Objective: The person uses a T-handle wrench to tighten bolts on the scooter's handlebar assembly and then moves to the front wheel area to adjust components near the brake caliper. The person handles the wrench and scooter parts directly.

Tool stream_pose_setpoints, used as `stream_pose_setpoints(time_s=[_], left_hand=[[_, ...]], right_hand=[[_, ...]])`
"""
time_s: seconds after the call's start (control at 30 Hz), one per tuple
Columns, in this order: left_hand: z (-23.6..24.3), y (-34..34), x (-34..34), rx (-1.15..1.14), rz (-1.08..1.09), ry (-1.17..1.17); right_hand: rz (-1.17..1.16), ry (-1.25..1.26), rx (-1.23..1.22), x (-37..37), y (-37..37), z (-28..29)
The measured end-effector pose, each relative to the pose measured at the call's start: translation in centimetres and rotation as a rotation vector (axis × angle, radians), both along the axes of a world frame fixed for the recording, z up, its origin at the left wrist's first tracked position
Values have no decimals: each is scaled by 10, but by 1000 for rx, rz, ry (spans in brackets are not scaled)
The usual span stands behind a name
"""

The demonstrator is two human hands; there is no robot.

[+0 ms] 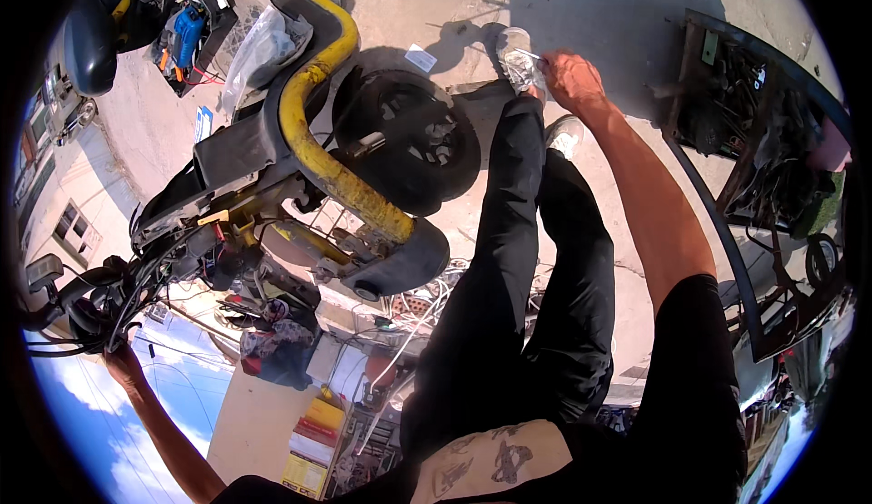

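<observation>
My right hand is down at my shoe, fingers pinched on a thin pale strip lying across its top. Left hand is well apart, closed on the scooter handlebar.

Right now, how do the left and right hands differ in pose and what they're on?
The left hand reaches out to the side and grips the black handlebar end of the stripped scooter; the right hand stretches down to the foot and pinches a thin light-coloured piece at the shoe. The left hand lies in shade, partly hidden by cables; the right hand is sunlit and plainly seen. Both are bare, on extended arms.
</observation>
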State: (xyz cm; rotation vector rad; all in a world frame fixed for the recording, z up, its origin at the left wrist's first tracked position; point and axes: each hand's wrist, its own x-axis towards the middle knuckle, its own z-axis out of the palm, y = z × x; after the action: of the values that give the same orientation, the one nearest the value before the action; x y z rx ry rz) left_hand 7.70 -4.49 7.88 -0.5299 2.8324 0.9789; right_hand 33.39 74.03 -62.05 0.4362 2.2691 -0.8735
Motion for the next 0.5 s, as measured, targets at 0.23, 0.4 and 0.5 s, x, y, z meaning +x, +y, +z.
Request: stream_pose_setpoints(time_s=[0.23,0.4,0.5], left_hand=[[4,7,19,-158,205,23],[-10,39,20,-248,294,52],[-22,44,24,-278,341,53]], right_hand=[[243,283,-40,-131,-79,-167],[333,360,-54,-196,-133,-238],[248,432,-78,-223,-153,-257]])
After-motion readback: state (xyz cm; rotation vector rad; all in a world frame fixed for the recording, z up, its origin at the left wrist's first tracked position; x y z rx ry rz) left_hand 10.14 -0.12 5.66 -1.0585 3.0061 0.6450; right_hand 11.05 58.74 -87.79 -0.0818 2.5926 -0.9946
